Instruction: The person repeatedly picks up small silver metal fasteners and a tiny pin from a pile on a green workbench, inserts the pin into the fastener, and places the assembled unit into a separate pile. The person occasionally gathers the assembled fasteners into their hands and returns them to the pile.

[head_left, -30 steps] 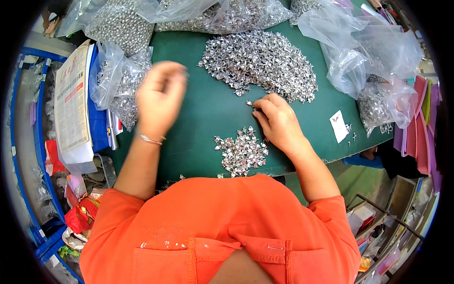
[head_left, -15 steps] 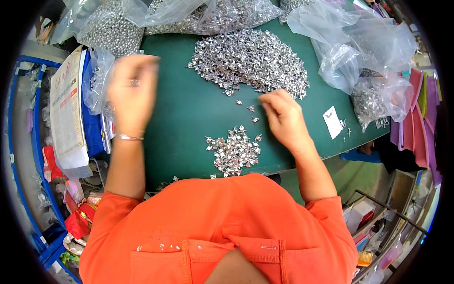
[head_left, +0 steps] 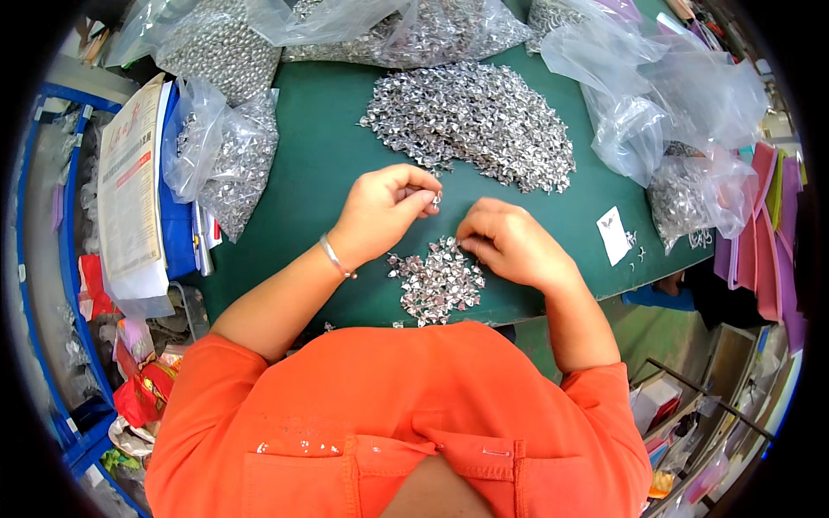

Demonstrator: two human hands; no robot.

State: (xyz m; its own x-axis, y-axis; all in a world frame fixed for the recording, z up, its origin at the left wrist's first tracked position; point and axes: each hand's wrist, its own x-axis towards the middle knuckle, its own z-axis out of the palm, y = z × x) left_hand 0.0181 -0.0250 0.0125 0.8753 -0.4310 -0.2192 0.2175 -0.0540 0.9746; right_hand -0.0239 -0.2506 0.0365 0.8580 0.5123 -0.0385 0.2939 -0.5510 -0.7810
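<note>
My left hand (head_left: 384, 210) is over the middle of the green table, thumb and forefinger pinching a small silver metal piece (head_left: 437, 198). Close by, my right hand (head_left: 515, 242) rests with curled fingers at the upper right edge of a small pile of silver metal pieces (head_left: 439, 285). Its fingertips are partly hidden, so what they hold cannot be made out. Beyond both hands spreads a much larger heap of similar pieces (head_left: 475, 121).
Clear bags of metal parts line the far edge, including a bag of round beads (head_left: 220, 52). Another parts bag (head_left: 237, 160) lies left, beside a newspaper (head_left: 129, 181). At right are a plastic bag of parts (head_left: 691, 190), a white card (head_left: 614, 236) and coloured folders (head_left: 760, 207).
My left hand has come from the parts bag at the left to the middle, now with a metal piece in its pinch. My right hand has moved nearer, down to the small pile.
</note>
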